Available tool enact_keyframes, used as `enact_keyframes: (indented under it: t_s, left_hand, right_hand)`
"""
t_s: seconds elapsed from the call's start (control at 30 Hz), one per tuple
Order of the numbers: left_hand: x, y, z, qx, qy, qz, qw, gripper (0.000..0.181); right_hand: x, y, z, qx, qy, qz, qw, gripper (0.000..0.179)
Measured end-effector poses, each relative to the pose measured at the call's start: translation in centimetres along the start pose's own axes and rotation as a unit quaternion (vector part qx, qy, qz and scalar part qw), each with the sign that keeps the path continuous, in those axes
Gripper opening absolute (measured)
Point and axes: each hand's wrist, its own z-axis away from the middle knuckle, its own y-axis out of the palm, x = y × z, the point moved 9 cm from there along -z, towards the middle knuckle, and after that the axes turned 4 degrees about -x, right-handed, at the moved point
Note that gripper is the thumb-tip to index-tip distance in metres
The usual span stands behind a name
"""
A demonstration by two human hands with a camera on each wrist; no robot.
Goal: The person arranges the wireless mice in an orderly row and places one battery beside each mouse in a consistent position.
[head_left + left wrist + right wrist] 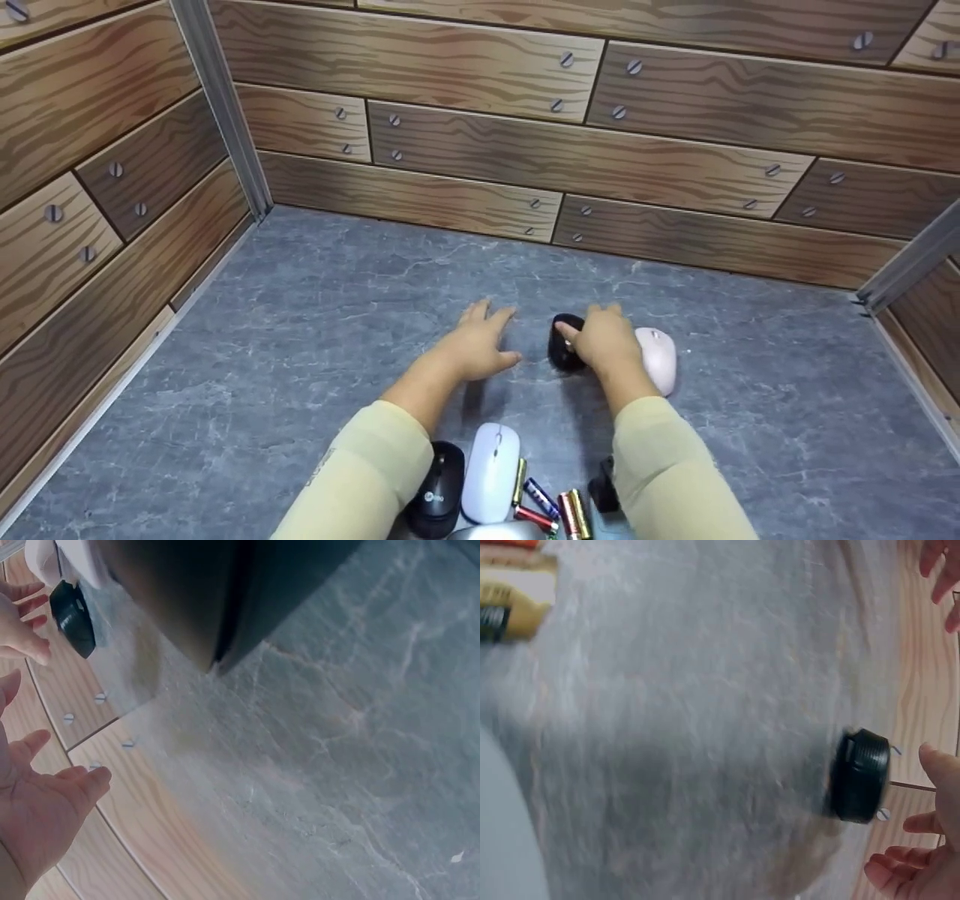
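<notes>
Black rounded plastic mouse (562, 351) lies at four o'clock from head-view centre, pale-pink rounded mouse (658, 364) at its three o'clock. Right hand (609, 339): fingers spread, apparently just off the black mouse. Left hand (474, 348): fingers spread, holding nothing. Recommend even flank contact, clear of the pink mouse.

Bright head view, soft shadow below the left hand (472, 351); right wrist view hazy (tabletop (705, 660) blurred), glare on a gold battery (526, 596).
</notes>
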Motion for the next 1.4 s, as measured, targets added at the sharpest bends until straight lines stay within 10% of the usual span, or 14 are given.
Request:
enact_keyframes:
  t_s: [0.73,1.4]
  left_hand:
    - [-0.9,-2.2,3.7,-0.025,0.031,0.031,0.9987,0.071]
    - [-1.9,-1.4,8.2,-0.032,0.060,0.061,0.9958,0.069]
  right_hand:
    - [1.3,-5.6,4.9,0.013,-0.086,-0.118,0.9891,0.062]
    - [3.2,-6.2,9.8,-0.014,-0.150,-0.150,0.9772,0.047]
